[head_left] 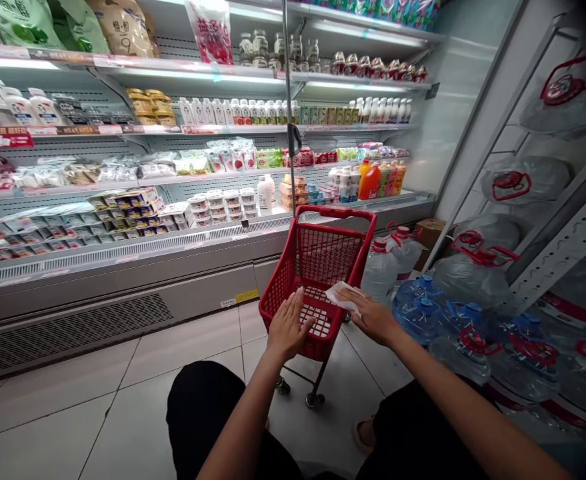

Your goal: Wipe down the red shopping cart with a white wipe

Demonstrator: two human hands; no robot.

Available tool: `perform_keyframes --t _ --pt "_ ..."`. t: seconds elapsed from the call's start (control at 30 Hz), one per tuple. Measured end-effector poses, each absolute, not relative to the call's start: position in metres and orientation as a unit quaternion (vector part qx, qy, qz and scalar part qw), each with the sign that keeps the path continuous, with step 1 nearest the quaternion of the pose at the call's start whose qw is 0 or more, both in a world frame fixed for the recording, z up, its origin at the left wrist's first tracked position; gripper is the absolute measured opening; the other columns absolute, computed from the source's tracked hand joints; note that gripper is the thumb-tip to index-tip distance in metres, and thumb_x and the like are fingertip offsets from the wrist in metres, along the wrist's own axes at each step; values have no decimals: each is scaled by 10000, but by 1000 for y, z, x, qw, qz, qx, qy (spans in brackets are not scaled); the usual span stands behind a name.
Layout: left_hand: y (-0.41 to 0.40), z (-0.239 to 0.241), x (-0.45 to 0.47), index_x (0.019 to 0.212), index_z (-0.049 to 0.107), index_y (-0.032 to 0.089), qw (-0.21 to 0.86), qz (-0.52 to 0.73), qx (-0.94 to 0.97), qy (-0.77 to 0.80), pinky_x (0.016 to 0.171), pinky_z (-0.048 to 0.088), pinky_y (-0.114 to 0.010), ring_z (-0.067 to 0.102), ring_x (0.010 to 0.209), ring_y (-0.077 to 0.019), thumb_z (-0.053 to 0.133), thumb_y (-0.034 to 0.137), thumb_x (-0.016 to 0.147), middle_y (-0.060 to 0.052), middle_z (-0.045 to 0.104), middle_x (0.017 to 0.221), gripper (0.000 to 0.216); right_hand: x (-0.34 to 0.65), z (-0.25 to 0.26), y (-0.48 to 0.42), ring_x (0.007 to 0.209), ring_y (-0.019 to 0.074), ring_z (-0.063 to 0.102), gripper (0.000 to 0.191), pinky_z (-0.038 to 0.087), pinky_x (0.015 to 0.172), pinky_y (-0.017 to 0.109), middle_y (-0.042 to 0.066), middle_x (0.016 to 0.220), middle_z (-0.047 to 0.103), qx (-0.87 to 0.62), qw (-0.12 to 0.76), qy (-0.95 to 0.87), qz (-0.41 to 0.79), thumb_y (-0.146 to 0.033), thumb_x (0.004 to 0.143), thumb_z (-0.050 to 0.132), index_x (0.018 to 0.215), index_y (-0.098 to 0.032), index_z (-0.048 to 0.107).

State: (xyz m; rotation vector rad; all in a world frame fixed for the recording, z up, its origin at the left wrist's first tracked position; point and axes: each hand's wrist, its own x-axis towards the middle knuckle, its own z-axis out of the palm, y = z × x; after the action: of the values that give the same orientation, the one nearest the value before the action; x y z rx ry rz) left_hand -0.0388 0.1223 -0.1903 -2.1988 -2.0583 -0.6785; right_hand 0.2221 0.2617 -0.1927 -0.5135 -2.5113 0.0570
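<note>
A small red shopping cart (323, 257) on wheels stands on the tiled floor in front of me. My left hand (287, 327) rests flat on the near rim of its basket, fingers stretched out. My right hand (373, 317) presses a white cloth (341, 295) against the basket's right rim, fingers closed over it. My knees in black trousers show at the bottom.
An open refrigerated shelf unit (173, 173) full of dairy packs, bottles and cups runs along the left and back. Large water jugs (423, 307) with red and blue caps crowd the floor and a metal rack (557, 260) on the right.
</note>
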Motion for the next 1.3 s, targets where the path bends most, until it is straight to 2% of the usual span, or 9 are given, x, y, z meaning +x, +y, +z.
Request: perform_keyframes --t 0.13,0.27,0.4,0.57,0.77,0.93,1.1,1.2,1.3 --pt "128 -188 -50 1688 26 254 22 -216 -717 -662 1314 189 -432 209 1600 -203 229 605 1088 -40 223 1731 725 209 -200 241 1514 221 405 651 371 1256 496 23 1586 514 -237 325 -915 30 -142 957 418 1592 -281 430" --pt "136 -187 -55 1688 83 233 25 -221 -676 -703 1314 172 -474 232 1595 -224 212 613 1084 -65 253 1722 725 185 -207 174 1546 209 341 766 328 1277 489 20 1624 462 -142 286 -945 62 -78 873 449 1615 -254 382" --pt "134 -191 -45 1686 96 227 17 -255 -651 -715 1307 194 -480 213 1600 -233 195 606 1085 -64 251 1723 718 162 -209 137 1520 222 392 805 342 1269 482 56 1608 483 -103 262 -957 68 -87 834 497 1620 -208 370" --pt "124 -194 -38 1687 72 217 -9 -285 -661 -694 1295 231 -466 241 1592 -236 190 602 1088 -87 236 1727 721 172 -206 179 1515 202 397 785 315 1282 482 30 1610 483 -79 259 -962 38 -84 844 472 1610 -233 387" --pt "125 -189 -51 1686 78 218 -21 -256 -665 -701 1300 219 -460 226 1596 -229 183 627 1081 -71 247 1725 738 224 -197 266 1494 233 435 604 367 1248 540 53 1552 553 -245 332 -911 -3 -193 986 389 1584 -254 444" --pt "132 -188 -36 1683 122 228 -6 -249 -625 -740 1300 209 -496 221 1598 -251 207 636 1073 -68 251 1723 739 208 -206 232 1525 237 384 664 356 1260 525 37 1599 499 -231 326 -917 1 -188 975 410 1632 -265 351" --pt "132 -189 -1 1687 8 272 12 -276 -684 -675 1285 265 -454 214 1600 -225 267 641 1068 -37 209 1737 766 174 -213 174 1550 221 334 781 335 1272 506 70 1657 406 -181 305 -935 22 -136 926 449 1670 -201 219" --pt "128 -190 -4 1681 -55 269 12 -275 -695 -664 1274 293 -461 230 1595 -231 278 647 1066 -46 187 1741 795 189 -206 194 1537 206 359 771 307 1283 510 40 1647 426 -168 282 -945 13 -138 929 441 1665 -246 239" --pt "124 -188 -24 1683 -42 255 23 -262 -697 -667 1281 290 -443 230 1594 -222 274 637 1071 -46 205 1737 788 226 -197 239 1514 209 403 719 294 1282 534 32 1607 488 -232 301 -925 -18 -169 959 411 1656 -277 270"
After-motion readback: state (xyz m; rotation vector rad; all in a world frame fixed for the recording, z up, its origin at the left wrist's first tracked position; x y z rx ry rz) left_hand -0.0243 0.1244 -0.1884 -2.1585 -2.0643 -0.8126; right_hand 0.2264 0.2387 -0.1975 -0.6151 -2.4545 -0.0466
